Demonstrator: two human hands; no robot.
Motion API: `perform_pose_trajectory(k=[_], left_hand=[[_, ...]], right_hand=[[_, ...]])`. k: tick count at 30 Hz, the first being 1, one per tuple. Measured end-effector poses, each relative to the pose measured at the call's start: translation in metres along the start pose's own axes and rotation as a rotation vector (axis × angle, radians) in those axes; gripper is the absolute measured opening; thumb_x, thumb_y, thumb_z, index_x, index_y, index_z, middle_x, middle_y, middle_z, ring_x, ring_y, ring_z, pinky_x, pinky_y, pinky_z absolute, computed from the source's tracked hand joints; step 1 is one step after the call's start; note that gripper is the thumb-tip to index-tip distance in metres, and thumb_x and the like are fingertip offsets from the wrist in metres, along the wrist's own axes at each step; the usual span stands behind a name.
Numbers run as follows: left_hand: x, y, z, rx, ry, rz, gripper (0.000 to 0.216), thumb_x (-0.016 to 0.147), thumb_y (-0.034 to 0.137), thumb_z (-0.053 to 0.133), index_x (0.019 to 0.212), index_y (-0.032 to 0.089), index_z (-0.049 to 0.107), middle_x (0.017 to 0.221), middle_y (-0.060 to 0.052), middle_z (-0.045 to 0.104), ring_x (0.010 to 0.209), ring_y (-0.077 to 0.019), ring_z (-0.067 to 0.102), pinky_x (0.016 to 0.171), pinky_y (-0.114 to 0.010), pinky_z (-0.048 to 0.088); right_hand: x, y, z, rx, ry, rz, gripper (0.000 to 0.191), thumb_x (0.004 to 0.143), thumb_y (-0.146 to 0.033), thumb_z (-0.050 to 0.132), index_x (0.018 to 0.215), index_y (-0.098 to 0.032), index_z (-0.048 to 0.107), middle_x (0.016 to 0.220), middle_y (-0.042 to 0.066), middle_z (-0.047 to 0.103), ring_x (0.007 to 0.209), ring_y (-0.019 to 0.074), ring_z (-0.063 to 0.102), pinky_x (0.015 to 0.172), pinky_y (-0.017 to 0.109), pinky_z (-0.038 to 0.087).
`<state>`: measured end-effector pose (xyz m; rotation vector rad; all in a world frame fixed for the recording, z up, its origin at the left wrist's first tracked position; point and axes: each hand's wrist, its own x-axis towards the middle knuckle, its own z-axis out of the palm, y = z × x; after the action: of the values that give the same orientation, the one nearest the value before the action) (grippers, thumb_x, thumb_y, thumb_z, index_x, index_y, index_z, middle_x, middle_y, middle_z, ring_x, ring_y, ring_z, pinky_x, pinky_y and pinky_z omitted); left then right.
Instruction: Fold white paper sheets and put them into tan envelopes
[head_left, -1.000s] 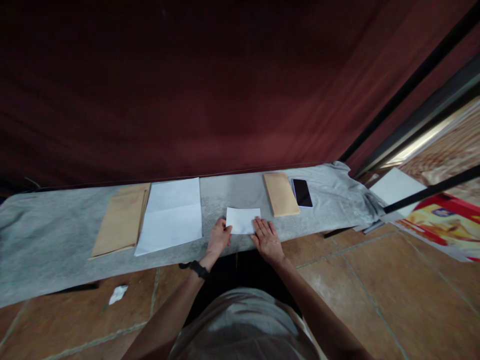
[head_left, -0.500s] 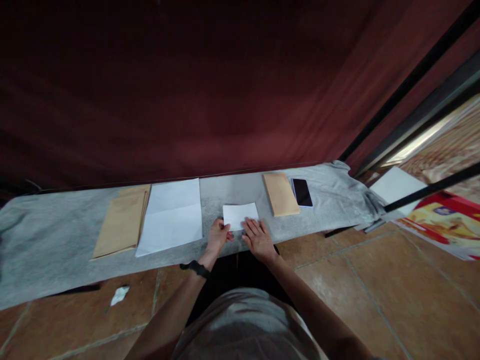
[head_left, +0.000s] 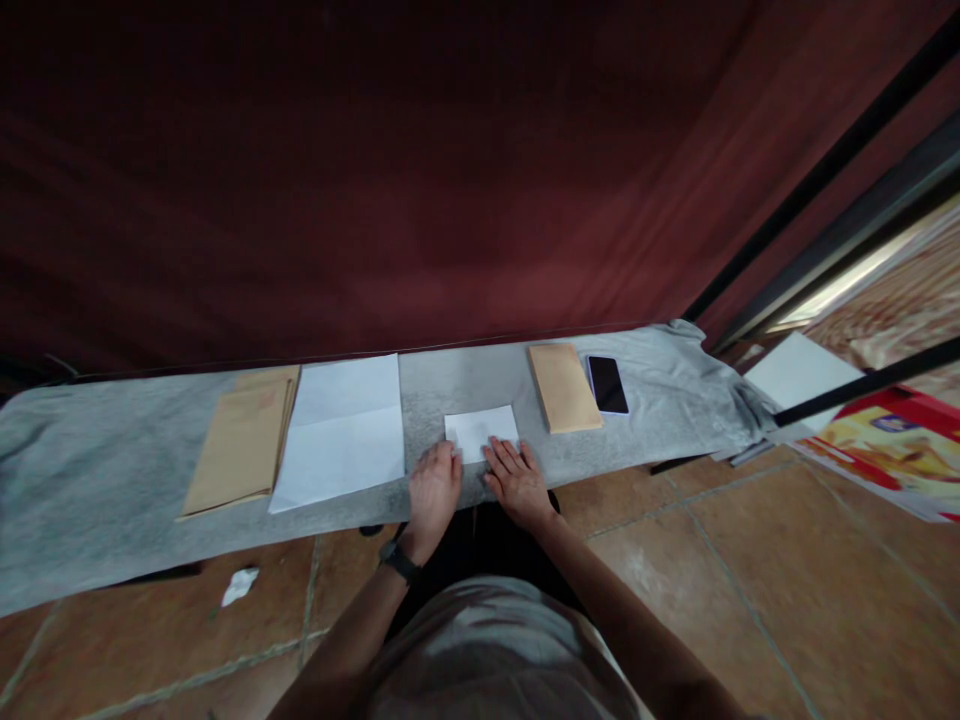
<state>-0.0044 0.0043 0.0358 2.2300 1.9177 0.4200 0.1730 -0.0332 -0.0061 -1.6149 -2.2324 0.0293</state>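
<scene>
A small folded white paper (head_left: 480, 430) lies on the grey cloth (head_left: 90, 480) in front of me. My left hand (head_left: 433, 487) rests flat with its fingers stretched out, fingertips at the paper's lower left corner. My right hand (head_left: 515, 479) lies flat too, fingers spread on the paper's lower right part. Neither hand grips anything. A black watch sits on my left wrist.
Left of the paper lie a larger white sheet (head_left: 341, 430) and a stack of brown envelopes (head_left: 240, 440). To the right are one brown envelope (head_left: 564, 388) and a black phone (head_left: 607, 384). A crumpled scrap (head_left: 238, 586) lies on the tiled floor. A dark red curtain hangs behind.
The folded paper shifted slightly left and toward me. My left hand went from pinching its left edge to lying flat; my right hand slid left along the paper.
</scene>
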Motion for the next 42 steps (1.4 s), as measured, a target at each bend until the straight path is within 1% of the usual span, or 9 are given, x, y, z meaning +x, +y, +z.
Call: perform_pose_trajectory(k=[3, 5, 9, 14, 21, 26, 32, 39, 42], left_hand=[[-0.015, 0.009, 0.016, 0.023, 0.030, 0.339, 0.043, 0.103, 0.036, 0.038, 0.135, 0.014, 0.055, 0.141, -0.017, 0.059, 0.133, -0.0288, 0.054, 0.112, -0.046, 0.041], [-0.021, 0.014, 0.028, 0.043, 0.039, 0.402, 0.055, 0.103, 0.042, 0.037, 0.146, 0.009, 0.044, 0.152, -0.019, 0.048, 0.144, -0.0285, 0.041, 0.119, -0.047, 0.034], [-0.027, 0.011, 0.042, 0.089, 0.036, 0.376, 0.069, 0.103, 0.050, 0.033, 0.153, 0.003, 0.032, 0.159, -0.022, 0.036, 0.151, -0.0285, 0.029, 0.122, -0.048, 0.029], [-0.032, -0.002, 0.036, 0.126, 0.034, 0.348, 0.075, 0.101, 0.055, 0.033, 0.153, 0.001, 0.031, 0.159, -0.023, 0.034, 0.151, -0.0303, 0.026, 0.122, -0.049, 0.029], [-0.038, -0.012, 0.032, 0.113, 0.068, 0.293, 0.074, 0.101, 0.052, 0.038, 0.154, 0.001, 0.028, 0.159, -0.025, 0.032, 0.151, -0.0325, 0.025, 0.121, -0.053, 0.029], [-0.028, 0.003, 0.034, 0.092, 0.124, 0.290, 0.063, 0.104, 0.039, 0.031, 0.153, 0.001, 0.030, 0.157, -0.024, 0.037, 0.151, -0.0311, 0.026, 0.122, -0.054, 0.029], [-0.003, 0.033, 0.048, 0.046, 0.002, 0.392, 0.061, 0.104, 0.036, 0.029, 0.155, 0.002, 0.027, 0.160, -0.020, 0.033, 0.152, -0.0262, 0.024, 0.124, -0.048, 0.026], [0.001, 0.026, 0.056, 0.034, -0.011, 0.419, 0.060, 0.103, 0.028, 0.029, 0.157, 0.005, 0.023, 0.162, -0.018, 0.030, 0.153, -0.0251, 0.019, 0.124, -0.048, 0.025], [0.000, 0.023, 0.058, 0.041, -0.035, 0.440, 0.059, 0.100, 0.022, 0.031, 0.157, 0.004, 0.024, 0.160, -0.020, 0.033, 0.153, -0.0256, 0.022, 0.124, -0.049, 0.027]], right_hand=[[0.000, 0.000, 0.000, -0.008, -0.024, -0.002, 0.050, 0.103, -0.032, 0.045, 0.152, -0.021, 0.042, 0.158, 0.008, 0.041, 0.144, 0.0252, 0.042, 0.123, 0.050, 0.020], [-0.001, 0.001, -0.001, -0.019, -0.041, -0.011, 0.050, 0.102, -0.029, 0.045, 0.152, -0.021, 0.043, 0.158, 0.007, 0.040, 0.145, 0.0252, 0.040, 0.124, 0.051, 0.019], [-0.002, 0.001, -0.001, -0.042, -0.030, 0.009, 0.050, 0.104, -0.030, 0.043, 0.153, -0.020, 0.041, 0.159, 0.008, 0.039, 0.145, 0.0241, 0.040, 0.124, 0.050, 0.021], [-0.007, 0.005, 0.000, -0.041, 0.026, 0.085, 0.052, 0.105, -0.032, 0.039, 0.154, -0.015, 0.037, 0.156, 0.012, 0.043, 0.144, 0.0251, 0.042, 0.123, 0.050, 0.023], [-0.017, 0.018, 0.000, -0.042, 0.066, 0.155, 0.053, 0.106, -0.033, 0.038, 0.156, -0.015, 0.035, 0.155, 0.012, 0.045, 0.143, 0.0267, 0.043, 0.122, 0.050, 0.025], [-0.017, 0.019, 0.001, -0.030, 0.077, 0.160, 0.051, 0.105, -0.032, 0.038, 0.154, -0.015, 0.038, 0.154, 0.013, 0.047, 0.143, 0.0262, 0.043, 0.121, 0.051, 0.026], [-0.018, 0.019, -0.001, -0.027, 0.060, 0.145, 0.048, 0.105, -0.027, 0.036, 0.151, -0.014, 0.043, 0.154, 0.013, 0.046, 0.143, 0.0254, 0.043, 0.122, 0.050, 0.024], [0.006, 0.019, -0.014, 0.051, 0.060, 0.169, 0.046, 0.106, -0.029, 0.034, 0.143, -0.012, 0.054, 0.146, 0.013, 0.056, 0.140, 0.0252, 0.047, 0.122, 0.049, 0.028], [0.028, 0.014, -0.015, 0.104, 0.004, 0.071, 0.047, 0.107, -0.033, 0.031, 0.146, -0.015, 0.051, 0.149, 0.010, 0.053, 0.142, 0.0222, 0.045, 0.122, 0.045, 0.027]])
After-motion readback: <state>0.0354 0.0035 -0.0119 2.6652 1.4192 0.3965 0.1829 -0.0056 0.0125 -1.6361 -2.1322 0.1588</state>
